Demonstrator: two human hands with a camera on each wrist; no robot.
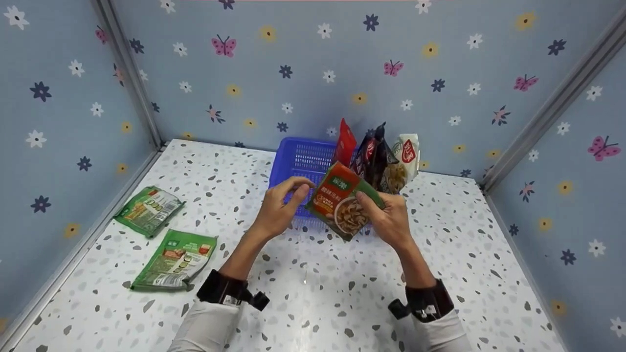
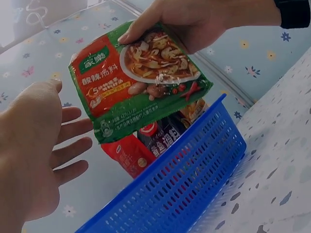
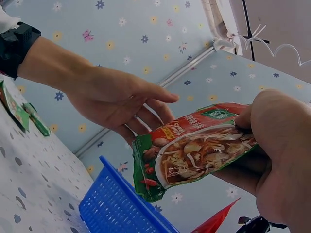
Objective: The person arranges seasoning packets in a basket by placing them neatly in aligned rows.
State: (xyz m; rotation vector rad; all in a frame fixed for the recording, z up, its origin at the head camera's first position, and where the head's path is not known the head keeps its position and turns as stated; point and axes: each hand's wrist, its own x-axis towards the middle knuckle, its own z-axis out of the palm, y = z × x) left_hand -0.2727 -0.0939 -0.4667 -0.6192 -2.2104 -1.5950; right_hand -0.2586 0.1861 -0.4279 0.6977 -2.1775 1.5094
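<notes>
My right hand pinches a green and red soup seasoning packet, thumb on its printed front, above the near side of a blue plastic basket. The packet is tilted, and a bowl of noodles is pictured on it. To its left is my left hand; the left wrist view shows its fingers spread loosely beside the packet's edge, gripping nothing. Inside the basket stand a red packet, a dark packet and a white-topped packet, partly hidden behind the held packet.
Two green packets, one farther back and one nearer, lie flat on the speckled white table at the left. Blue flowered panels enclose the back and both sides, with the basket close to the back panel.
</notes>
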